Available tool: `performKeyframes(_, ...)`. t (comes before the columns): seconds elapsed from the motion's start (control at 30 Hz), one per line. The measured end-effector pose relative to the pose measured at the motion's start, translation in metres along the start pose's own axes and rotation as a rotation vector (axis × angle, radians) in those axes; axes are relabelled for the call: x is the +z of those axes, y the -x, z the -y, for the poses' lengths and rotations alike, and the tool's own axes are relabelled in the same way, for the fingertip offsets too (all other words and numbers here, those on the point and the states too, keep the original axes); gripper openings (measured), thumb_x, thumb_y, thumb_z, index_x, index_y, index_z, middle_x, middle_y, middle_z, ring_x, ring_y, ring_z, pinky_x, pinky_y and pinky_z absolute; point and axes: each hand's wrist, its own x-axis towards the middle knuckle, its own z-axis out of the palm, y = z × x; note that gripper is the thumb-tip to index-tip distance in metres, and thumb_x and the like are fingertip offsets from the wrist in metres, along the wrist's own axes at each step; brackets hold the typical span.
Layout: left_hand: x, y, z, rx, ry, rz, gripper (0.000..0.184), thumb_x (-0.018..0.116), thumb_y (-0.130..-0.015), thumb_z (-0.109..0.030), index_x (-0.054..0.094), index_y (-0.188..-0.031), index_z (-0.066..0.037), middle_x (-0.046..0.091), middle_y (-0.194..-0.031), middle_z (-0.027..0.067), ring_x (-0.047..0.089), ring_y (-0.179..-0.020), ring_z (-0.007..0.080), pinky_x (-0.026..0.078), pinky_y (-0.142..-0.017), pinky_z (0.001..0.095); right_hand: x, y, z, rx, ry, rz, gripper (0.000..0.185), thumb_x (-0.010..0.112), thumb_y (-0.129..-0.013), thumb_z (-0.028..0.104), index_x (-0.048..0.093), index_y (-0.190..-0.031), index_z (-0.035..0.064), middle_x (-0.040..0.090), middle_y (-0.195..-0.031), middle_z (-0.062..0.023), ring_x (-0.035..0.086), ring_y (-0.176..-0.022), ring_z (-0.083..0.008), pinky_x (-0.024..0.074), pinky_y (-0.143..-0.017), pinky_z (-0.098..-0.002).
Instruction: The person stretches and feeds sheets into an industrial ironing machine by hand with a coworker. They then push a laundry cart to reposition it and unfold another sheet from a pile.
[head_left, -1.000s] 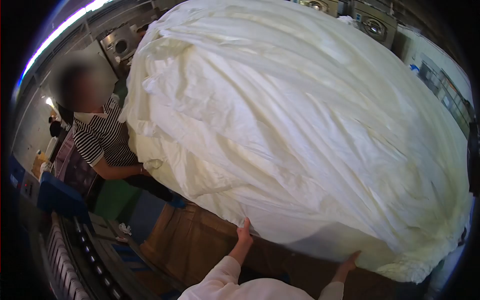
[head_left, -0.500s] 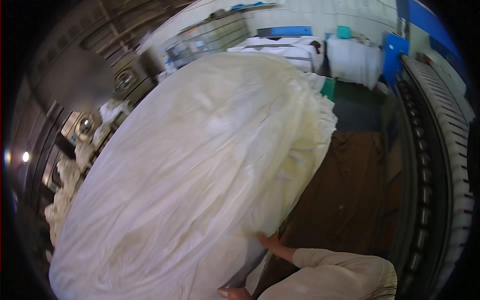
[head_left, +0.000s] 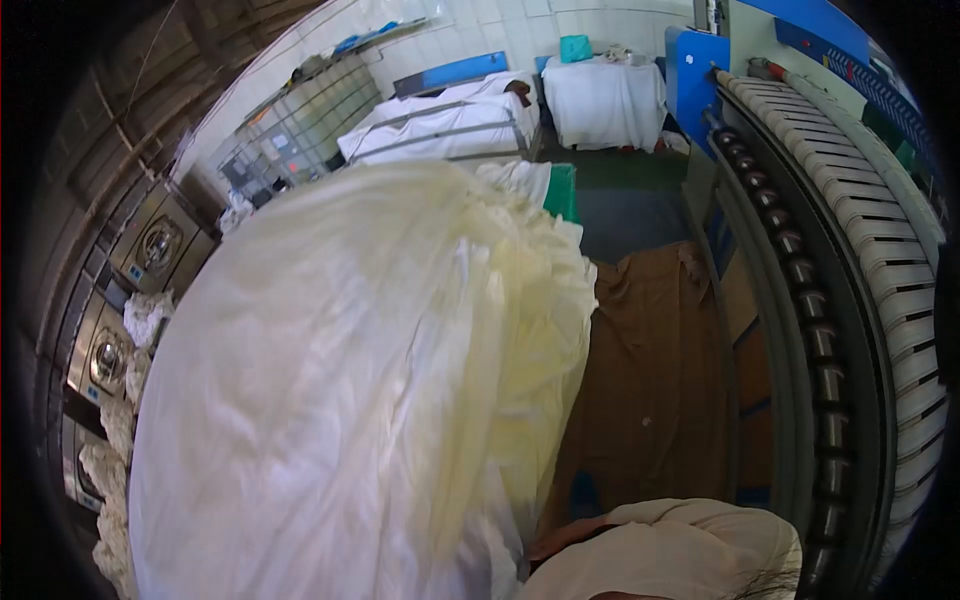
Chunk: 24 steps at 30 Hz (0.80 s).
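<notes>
A big heap of white and cream fabric, sheet-like and wrinkled, swells up in front of me and fills the middle of the view. Its right side hangs in yellowish folds with a gathered edge. My right hand is low at the heap's right side, against or just beside the hanging cloth. Its fingers are hidden, so I cannot see whether they grip. A light-coloured sleeve covers the arm behind it. My left hand is out of view.
Brown cloth covers the floor to the right. Beyond it runs a long machine with a roller and white belts. Front-loading washers and piled linen line the left. Cloth-covered carts stand at the back.
The view has swung, and the heap bulges more roundly. Both hands showed on the cloth's lower right edge before; now the left is out of view and the right's fingers are hidden.
</notes>
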Motion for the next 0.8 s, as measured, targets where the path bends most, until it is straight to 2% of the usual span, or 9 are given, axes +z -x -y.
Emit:
performKeyframes(0.07,0.024,-0.025,0.001,-0.034,-0.018,0.043,0.052,0.048,-0.090,-0.043,0.054,-0.118,0.001,0.060,-0.105,0.0168,0.059,-0.091,0.0317,0.050,-0.078,0.0456,-0.061,0.058,0.038,0.059,-0.054,0.022,0.054,0.047,-0.090,0.045,0.049,-0.123,0.0023,0.051,-0.124,-0.0201,0.049,-0.115,-0.0293,0.0384,-0.096,-0.0385)
performKeyframes(0.17,0.086,-0.071,0.012,-0.097,-0.021,0.110,0.052,0.048,-0.090,-0.043,0.054,-0.117,0.001,0.060,-0.105,0.0174,0.059,-0.091,0.0317,0.050,-0.078,0.0453,-0.149,0.134,-0.029,0.714,0.541,-0.211,0.048,0.050,-0.089,0.043,0.059,-0.111,0.0018,0.062,-0.108,-0.0182,0.060,-0.098,-0.0313,0.0467,-0.083,-0.0418)
performKeyframes(0.23,0.125,-0.105,0.021,-0.126,-0.032,0.149,0.052,0.048,-0.090,-0.043,0.054,-0.117,0.002,0.060,-0.105,0.0178,0.059,-0.091,0.0317,0.050,-0.078,0.0451,-0.202,0.199,-0.041,0.754,0.506,-0.700,0.042,0.052,-0.088,0.040,0.062,-0.097,0.0005,0.065,-0.095,-0.0154,0.062,-0.087,-0.0300,0.0477,-0.075,-0.0425)
performKeyframes(0.3,0.155,-0.147,0.047,-0.169,-0.035,0.165,0.053,0.048,-0.090,-0.043,0.054,-0.117,0.002,0.060,-0.105,0.0182,0.059,-0.091,0.0317,0.050,-0.078,0.0449,-0.241,0.241,-0.024,0.857,0.035,-1.275,0.035,0.052,-0.088,0.034,0.062,-0.089,0.0001,0.064,-0.086,-0.0141,0.060,-0.076,-0.0256,0.0471,-0.067,-0.0422)
performKeyframes(0.37,0.187,-0.180,0.069,-0.199,-0.056,0.173,0.053,0.048,-0.090,-0.043,0.054,-0.117,0.002,0.060,-0.105,0.0186,0.059,-0.091,0.0317,0.050,-0.078,0.0448,-0.283,0.280,-0.023,0.679,-0.441,-1.716,0.027,0.050,-0.089,0.027,0.061,-0.085,0.0022,0.061,-0.080,-0.0128,0.057,-0.070,-0.0205,0.0462,-0.060,-0.0399)
performKeyframes(0.57,0.266,-0.267,0.172,-0.232,-0.076,-0.075,0.054,0.048,-0.090,-0.043,0.054,-0.116,0.003,0.060,-0.105,0.0197,0.059,-0.092,0.0317,0.049,-0.077,0.0442,-0.375,0.334,-0.049,0.508,-1.098,-1.818,0.019,0.052,-0.087,0.020,0.056,-0.086,0.0013,0.059,-0.077,-0.0118,0.056,-0.066,-0.0204,0.0455,-0.058,-0.0334)
performKeyframes(0.7,0.263,-0.278,0.216,-0.199,-0.070,-0.546,0.054,0.048,-0.089,-0.044,0.054,-0.116,0.003,0.060,-0.106,0.0205,0.059,-0.092,0.0318,0.049,-0.077,0.0439,-0.519,0.359,-0.062,0.506,-0.824,-1.363,0.016,0.051,-0.086,0.018,0.058,-0.093,0.0041,0.060,-0.082,-0.0081,0.057,-0.071,-0.0208,0.0474,-0.061,-0.0350)
performKeyframes(0.73,0.259,-0.273,0.219,-0.189,-0.074,-0.677,0.054,0.048,-0.089,-0.044,0.054,-0.115,0.003,0.060,-0.106,0.0207,0.059,-0.092,0.0318,0.049,-0.077,0.0438,-0.576,0.354,-0.046,0.783,-0.654,-1.317,0.021,0.052,-0.088,0.022,0.058,-0.097,0.0045,0.061,-0.086,-0.0087,0.058,-0.072,-0.0211,0.0477,-0.061,-0.0351)
performKeyframes(0.8,0.260,-0.263,0.221,-0.179,-0.090,-0.892,0.054,0.048,-0.089,-0.044,0.054,-0.115,0.004,0.060,-0.106,0.0211,0.059,-0.092,0.0318,0.049,-0.076,0.0436,-0.663,0.344,-0.028,0.519,-0.613,-1.401,0.027,0.050,-0.092,0.028,0.057,-0.098,0.0028,0.060,-0.085,-0.0096,0.058,-0.074,-0.0211,0.0484,-0.063,-0.0357)
